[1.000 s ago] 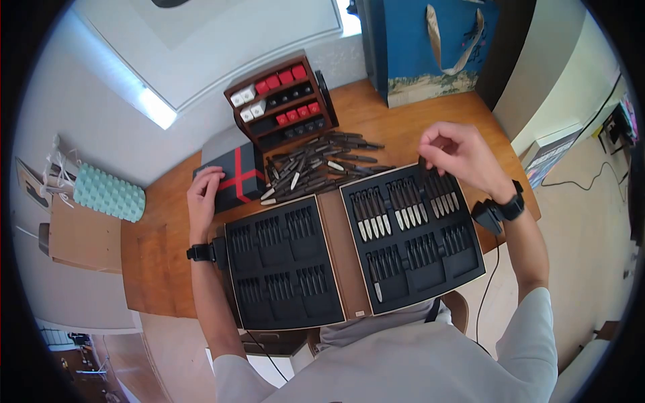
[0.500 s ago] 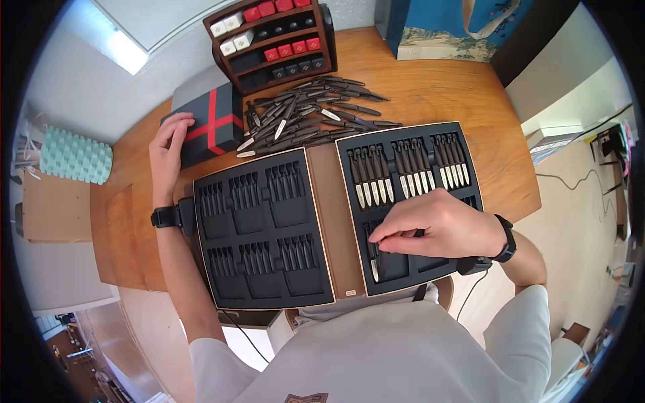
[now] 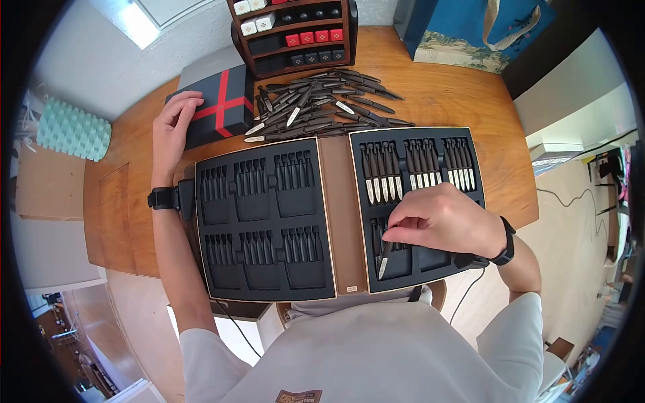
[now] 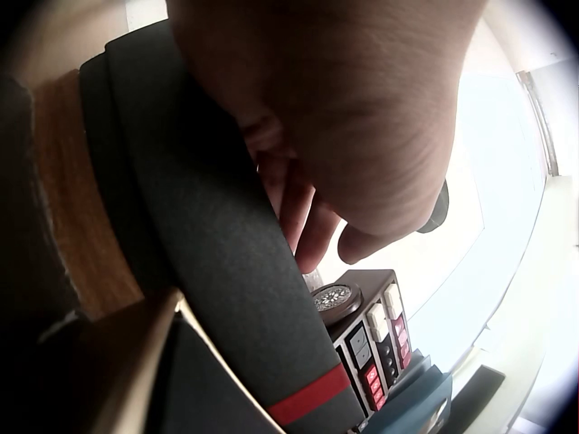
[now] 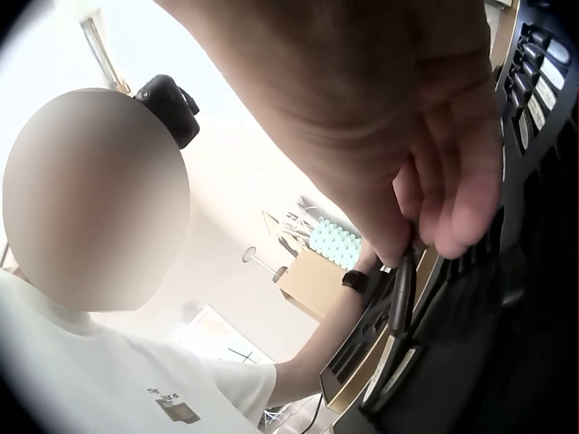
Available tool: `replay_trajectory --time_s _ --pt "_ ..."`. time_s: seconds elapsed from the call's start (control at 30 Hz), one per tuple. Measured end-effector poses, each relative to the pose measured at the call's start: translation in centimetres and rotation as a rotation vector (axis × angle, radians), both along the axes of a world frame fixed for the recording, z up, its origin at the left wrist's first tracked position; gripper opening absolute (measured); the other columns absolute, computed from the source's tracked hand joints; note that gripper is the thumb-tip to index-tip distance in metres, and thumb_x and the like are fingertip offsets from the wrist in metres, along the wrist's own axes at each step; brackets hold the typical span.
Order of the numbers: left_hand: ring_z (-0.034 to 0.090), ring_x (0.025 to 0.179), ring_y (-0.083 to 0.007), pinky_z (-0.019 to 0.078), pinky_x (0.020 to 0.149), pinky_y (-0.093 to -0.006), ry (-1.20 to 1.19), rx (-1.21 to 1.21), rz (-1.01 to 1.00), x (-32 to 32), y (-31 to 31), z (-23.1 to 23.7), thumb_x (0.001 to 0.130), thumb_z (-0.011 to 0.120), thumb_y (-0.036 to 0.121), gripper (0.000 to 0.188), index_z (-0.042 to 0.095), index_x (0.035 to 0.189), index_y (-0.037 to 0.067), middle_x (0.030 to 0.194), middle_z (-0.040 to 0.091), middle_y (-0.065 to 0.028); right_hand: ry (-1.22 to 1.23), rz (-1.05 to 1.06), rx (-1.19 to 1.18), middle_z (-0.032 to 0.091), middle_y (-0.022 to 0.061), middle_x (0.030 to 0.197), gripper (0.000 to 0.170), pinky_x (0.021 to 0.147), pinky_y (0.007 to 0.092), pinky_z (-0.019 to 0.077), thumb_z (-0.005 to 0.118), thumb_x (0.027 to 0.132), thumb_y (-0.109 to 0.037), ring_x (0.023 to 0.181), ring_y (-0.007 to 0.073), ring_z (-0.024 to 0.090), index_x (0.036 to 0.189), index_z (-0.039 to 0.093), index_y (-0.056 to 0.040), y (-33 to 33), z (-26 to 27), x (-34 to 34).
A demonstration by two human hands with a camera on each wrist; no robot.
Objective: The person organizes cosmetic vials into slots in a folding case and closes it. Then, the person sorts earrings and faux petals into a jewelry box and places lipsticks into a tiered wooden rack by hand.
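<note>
My right hand point(image 3: 443, 218) pinches a slim dark pen-like stick with a pale tip point(image 3: 385, 260) between thumb and fingertips. It sits over the lower left compartment of the open case's right half point(image 3: 420, 197), where the right wrist view shows the held stick point(image 5: 403, 291) slanting down beside another. Sticks of the same kind point(image 3: 380, 176) stand in rows in the upper compartments. The case's left half point(image 3: 252, 218) has slotted black compartments without pale-tipped sticks. My left hand point(image 3: 176, 127) rests on a black box with red ribbon point(image 3: 232, 114), fingers bent over its edge.
A loose pile of similar sticks point(image 3: 316, 101) lies behind the case. Beyond it stands a wooden rack point(image 3: 295, 40) with red, white and black cubes. A blue paper bag point(image 3: 463, 33) is at the back right, a mint-green bumpy roller point(image 3: 74, 129) at the left.
From the upper right compartment, my right hand has come down to the lower left compartment and pinches a stick there. My left hand stays on the box; the head view has shifted.
</note>
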State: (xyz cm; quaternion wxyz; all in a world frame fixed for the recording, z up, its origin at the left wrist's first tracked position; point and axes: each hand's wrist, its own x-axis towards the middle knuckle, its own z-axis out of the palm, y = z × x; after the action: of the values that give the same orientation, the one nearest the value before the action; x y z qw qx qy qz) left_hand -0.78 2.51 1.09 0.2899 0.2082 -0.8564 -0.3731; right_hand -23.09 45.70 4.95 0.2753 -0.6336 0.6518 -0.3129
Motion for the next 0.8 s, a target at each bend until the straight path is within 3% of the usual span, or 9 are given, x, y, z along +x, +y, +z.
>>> replay_trajectory --time_s 0.3,0.37,0.6,0.7,0.8 --pt "0.063 0.112 -0.0138 0.0485 0.098 -0.0273 0.015 -0.014 0.014 -0.2 0.2 0.1 0.106 0.061 0.017 0.025 0.076 0.107 -0.003 0.12 0.071 -0.0049 0.084 0.055 0.044 0.07 0.0077 0.075 0.017 0.06 0.0322 0.0556 0.084 0.087 -0.018 0.066 0.022 0.07 0.086 0.076 -0.0031 -0.8 0.3 -0.8" --pt "0.063 0.111 -0.0138 0.0487 0.098 -0.0273 0.017 -0.024 0.011 -0.1 0.1 0.0 0.106 0.061 0.017 0.025 0.076 0.107 -0.003 0.12 0.071 -0.0049 0.077 0.052 0.084 0.07 0.0107 0.077 0.02 0.064 0.0388 0.0564 0.081 0.088 -0.021 0.07 0.0296 0.07 0.09 0.074 -0.0021 -0.7 0.2 0.1" --pt "0.063 0.111 -0.0137 0.0496 0.096 -0.0274 0.011 -0.029 0.012 0.0 0.1 0.0 0.106 0.061 0.016 0.024 0.075 0.107 -0.003 0.12 0.071 -0.0049 0.191 0.054 -0.022 0.07 0.0069 0.09 0.026 0.065 0.0371 0.058 0.083 0.086 -0.025 0.074 0.0288 0.07 0.101 0.073 -0.005 0.3 -0.1 0.8" --pt "0.063 0.111 -0.014 0.0501 0.096 -0.0277 0.023 -0.023 0.004 0.0 0.1 0.0 0.106 0.062 0.016 0.024 0.075 0.107 -0.004 0.121 0.071 -0.0052 0.216 0.078 -0.007 0.069 0.0074 0.1 0.036 0.069 0.0374 0.0597 0.084 0.084 -0.023 0.085 0.0274 0.07 0.112 0.07 -0.0043 0.8 0.2 1.2" --pt "0.063 0.111 -0.0146 0.0506 0.096 -0.0282 0.031 -0.014 0.002 0.0 0.1 -0.1 0.106 0.062 0.016 0.023 0.075 0.107 -0.004 0.121 0.071 -0.0057 0.239 0.063 -0.062 0.069 0.0073 0.101 0.033 0.071 0.0369 0.0602 0.083 0.084 -0.02 0.085 0.0267 0.07 0.109 0.071 -0.0036 1.3 0.0 1.6"
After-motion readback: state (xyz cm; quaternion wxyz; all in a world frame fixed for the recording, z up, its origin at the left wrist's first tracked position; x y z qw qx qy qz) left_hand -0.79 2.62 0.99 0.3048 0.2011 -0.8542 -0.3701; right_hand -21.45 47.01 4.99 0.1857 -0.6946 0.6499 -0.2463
